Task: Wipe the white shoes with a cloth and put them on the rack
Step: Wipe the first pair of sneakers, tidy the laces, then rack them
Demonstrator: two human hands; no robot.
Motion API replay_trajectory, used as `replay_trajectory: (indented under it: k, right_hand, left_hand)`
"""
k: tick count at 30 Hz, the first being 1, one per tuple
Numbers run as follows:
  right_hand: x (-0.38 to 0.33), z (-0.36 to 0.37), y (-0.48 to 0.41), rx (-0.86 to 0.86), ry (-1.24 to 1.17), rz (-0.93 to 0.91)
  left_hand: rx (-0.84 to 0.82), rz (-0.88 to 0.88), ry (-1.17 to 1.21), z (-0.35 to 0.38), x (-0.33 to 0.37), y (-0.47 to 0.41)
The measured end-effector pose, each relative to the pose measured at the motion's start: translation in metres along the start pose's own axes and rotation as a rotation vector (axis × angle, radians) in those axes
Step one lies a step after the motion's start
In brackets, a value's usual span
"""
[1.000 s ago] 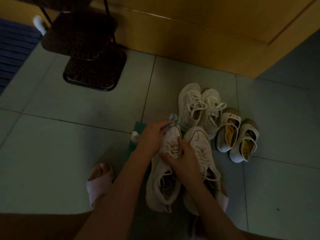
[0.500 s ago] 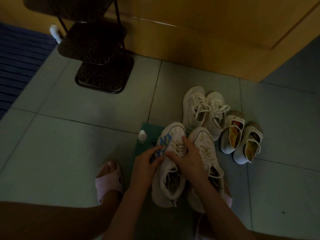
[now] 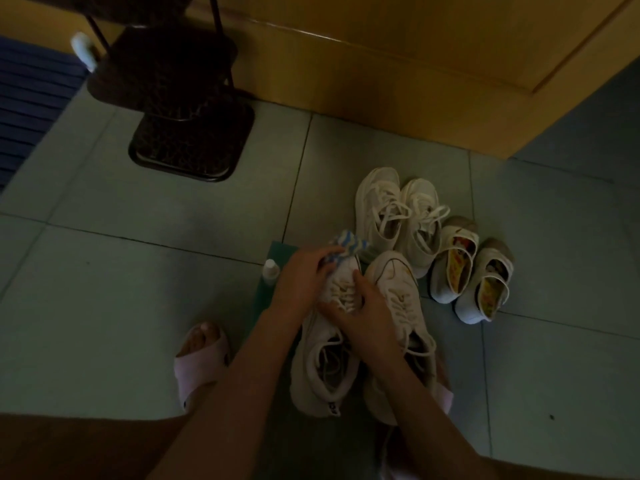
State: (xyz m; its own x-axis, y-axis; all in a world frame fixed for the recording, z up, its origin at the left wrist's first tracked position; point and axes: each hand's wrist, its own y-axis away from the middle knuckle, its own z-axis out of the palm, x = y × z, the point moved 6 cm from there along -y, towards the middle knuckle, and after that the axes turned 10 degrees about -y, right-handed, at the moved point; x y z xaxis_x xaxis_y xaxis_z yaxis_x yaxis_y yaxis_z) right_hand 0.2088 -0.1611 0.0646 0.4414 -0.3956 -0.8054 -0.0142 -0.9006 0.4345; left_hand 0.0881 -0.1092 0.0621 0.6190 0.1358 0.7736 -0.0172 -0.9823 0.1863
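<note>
Near white sneaker [image 3: 311,362]: lying on the floor in front of the person, toe pointing away, well apart from the rack; both hands are covering its toe and lacing

Cloth [image 3: 346,247], blue-and-white striped: being bunched on the sneaker's toe by the left hand [image 3: 304,275], whose fingers are curling over it and pressing it down, with a fold sticking out beyond the fingertips

Right hand [image 3: 363,313]: gripping the same sneaker across the laced upper, fingers wrapping round it

Matching sneaker [image 3: 394,292]: lying just beside the first on its right, the two touching along their sides, toe pointing the same way

Green mat [image 3: 277,251]: showing under the toes of this pair, mostly hidden by the arms

Small bottle [image 3: 270,271], white cap: standing upright at the mat's left edge, just beside the left wrist

Second pair of white lace-ups [image 3: 398,216]: sitting side by side just beyond the handled pair, laces hanging loose

Small strap shoes [image 3: 467,271] – white, with colourful insoles – sitting to the right of both pairs

Pink slipper [image 3: 201,362]: being worn on a foot to the left of the left forearm

Rack [image 3: 187,140]: dark metal tiers, standing on the tiles at the far left

Wooden panel [image 3: 415,81]: running along the far side

Blue ribbed mat [image 3: 27,98]: lying at the left edge
</note>
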Motion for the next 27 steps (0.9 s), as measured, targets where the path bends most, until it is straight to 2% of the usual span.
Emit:
replay_trajectory:
  k: [3, 10, 18, 24, 27]
  right_hand:
    - [-0.001, 0.000, 0.002, 0.004, -0.027, 0.000]
    - [-0.008, -0.001, 0.004, -0.020, 0.026, -0.021]
    - [-0.012, -0.002, 0.009, -0.056, 0.035, -0.008]
    - [-0.008, 0.000, 0.011, -0.047, 0.009, 0.000]
    - [-0.005, 0.000, 0.010, -0.041, -0.004, 0.022]
  left_hand:
    - [0.077, 0.001, 0.080, 0.000, -0.010, 0.025]
    - [0.107, -0.087, 0.159, 0.002, -0.022, 0.079]
    - [0.065, -0.211, 0.242, 0.003, -0.030, 0.130]
    - [0.173, -0.198, 0.279, -0.019, -0.024, 0.088]
    - [0.118, -0.154, 0.217, -0.008, -0.019, 0.069]
